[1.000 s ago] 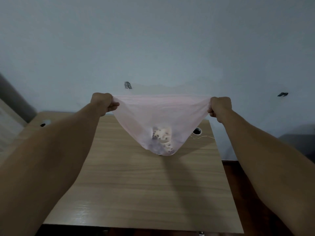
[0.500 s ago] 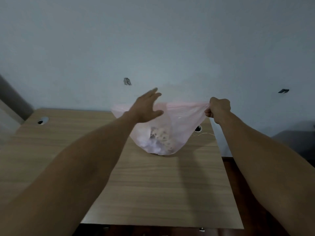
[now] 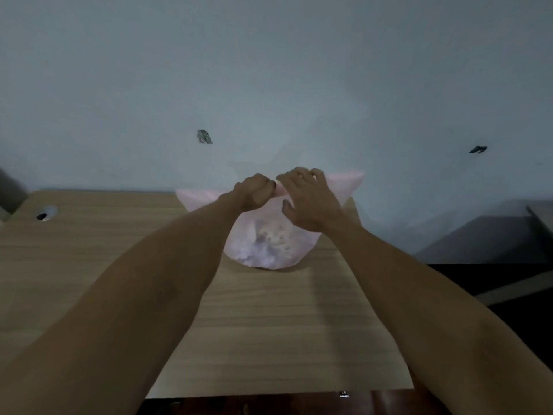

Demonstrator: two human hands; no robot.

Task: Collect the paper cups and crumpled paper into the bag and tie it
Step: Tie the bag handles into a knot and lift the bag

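Pink translucent bag [image 3: 269,244] sits upright on table [image 3: 269,324], mouth up, corners spread sideways, blurred contents inside. Left hand [image 3: 254,191] grips its top; right hand [image 3: 311,202] rests spread against it.

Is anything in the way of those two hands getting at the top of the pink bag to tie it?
Nothing visible. Both hands are already at the top edge of the pink bag: the left hand grips it, and the right hand lies over it with fingers spread. The table around shows no obstacle.
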